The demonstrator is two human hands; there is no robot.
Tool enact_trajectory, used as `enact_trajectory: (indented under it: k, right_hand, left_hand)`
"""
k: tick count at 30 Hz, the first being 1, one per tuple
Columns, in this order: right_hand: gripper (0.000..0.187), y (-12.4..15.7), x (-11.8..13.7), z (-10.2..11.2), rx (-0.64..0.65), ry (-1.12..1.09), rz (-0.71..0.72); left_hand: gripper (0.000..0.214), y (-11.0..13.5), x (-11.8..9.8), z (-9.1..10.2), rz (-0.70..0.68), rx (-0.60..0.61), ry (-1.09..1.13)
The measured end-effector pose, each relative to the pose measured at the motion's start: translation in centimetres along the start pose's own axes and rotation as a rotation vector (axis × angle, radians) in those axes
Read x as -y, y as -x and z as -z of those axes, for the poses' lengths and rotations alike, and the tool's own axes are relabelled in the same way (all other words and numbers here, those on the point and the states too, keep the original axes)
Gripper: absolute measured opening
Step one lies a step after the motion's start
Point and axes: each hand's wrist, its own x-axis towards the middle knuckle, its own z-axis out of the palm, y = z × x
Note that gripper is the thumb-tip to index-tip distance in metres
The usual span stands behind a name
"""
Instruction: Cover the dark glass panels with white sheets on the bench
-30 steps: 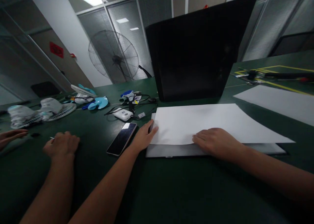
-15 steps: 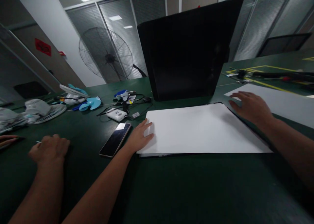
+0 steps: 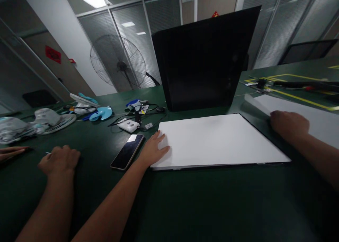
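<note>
Matt white paper sheet [image 3: 217, 137]; glossy glass phone [image 3: 127, 156]; smooth matt green table [image 3: 201, 206].

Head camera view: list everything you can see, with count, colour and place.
table: one, dark green, under everything.
panel: one, white, lying flat at centre.
screen: one, black, standing behind the panel.
sheet: one, white, on the table at right.
phone: one, black, just left of the panel.
small box: one, white, among cables beyond the phone.
fan parts: several, white and blue, far left.
floor fan: one, grey, behind the table.
co-worker's hands: two, at left; a fist and fingertips at the frame edge.
left hand: flat on the panel's left edge.
right hand: curled, on the sheet's left end.
</note>
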Motion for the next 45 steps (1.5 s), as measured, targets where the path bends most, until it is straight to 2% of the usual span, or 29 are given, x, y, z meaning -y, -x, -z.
enact_trajectory:
  k: [3,6,8,10,12,13,14,16,19,21,23,28,31,34,38,41,45]
  right_hand:
    - [0.058,0.8,0.4,0.9,-0.058,-0.021,-0.023]
    - [0.059,1.9,0.6,2.2,-0.169,-0.042,-0.092]
    - [0.057,3.1,1.2,3.3,-0.277,-0.054,-0.075]
    - [0.048,4.9,2.7,4.6,-0.448,-0.075,0.118]
    - [0.034,7.4,5.1,5.8,-0.602,-0.11,0.437]
    - [0.027,8.9,6.6,6.2,-0.627,-0.134,0.583]
    - [0.022,10.4,8.1,6.5,-0.6,-0.164,0.686]
    - [0.022,13.7,11.1,6.6,-0.418,-0.225,0.801]
    - [0.043,17.9,14.3,5.4,-0.076,-0.242,1.0]
    - [0.049,19.7,15.3,4.5,0.029,-0.236,1.176]
    - [0.048,20.8,15.6,3.9,0.062,-0.252,1.283]
    - [0.057,21.6,15.4,4.1,0.152,-0.275,1.334]
    - [0.056,21.6,15.5,4.2,0.199,-0.271,1.358]
    - [0.051,21.2,15.6,4.1,0.252,-0.284,1.349]
    - [0.052,20.7,15.6,3.9,0.297,-0.335,1.278]
    - [0.054,20.7,15.6,4.0,0.307,-0.357,1.272]
    - [0.057,20.9,15.5,4.1,0.275,-0.363,1.333]
  left_hand:
    - [0.076,0.1,-0.2,0.1,0.009,-0.007,-0.005]
    - [0.077,0.1,-0.5,0.1,0.004,-0.009,-0.007]
    - [0.077,0.2,-0.7,0.2,0.008,-0.012,0.0]
    - [0.078,0.2,-0.8,0.1,0.009,-0.019,0.012]
    - [0.078,0.2,-0.7,-0.1,0.003,-0.032,0.03]
    - [0.077,0.1,-0.6,-0.2,-0.001,-0.042,0.049]
    - [0.076,0.1,-0.4,-0.3,-0.004,-0.059,0.094]
    - [0.071,0.0,-0.1,-0.5,-0.004,-0.102,0.237]
    - [0.075,-0.2,0.4,-0.6,0.02,-0.165,0.425]
    - [0.083,-0.2,0.7,-0.6,0.031,-0.189,0.471]
    - [0.087,-0.1,0.9,-0.6,0.025,-0.186,0.527]
    - [0.073,-0.3,1.0,-0.6,-0.01,-0.15,0.638]
    - [0.085,-0.8,1.0,-0.5,-0.045,-0.166,0.709]
    - [0.089,-1.1,1.5,-0.6,-0.01,-0.137,0.758]
    - [0.092,-1.1,2.4,-1.0,0.06,-0.113,0.724]
    - [0.098,-0.8,2.4,-1.0,0.061,-0.104,0.589]
    - [0.078,-0.6,1.6,-0.7,0.033,-0.128,0.273]
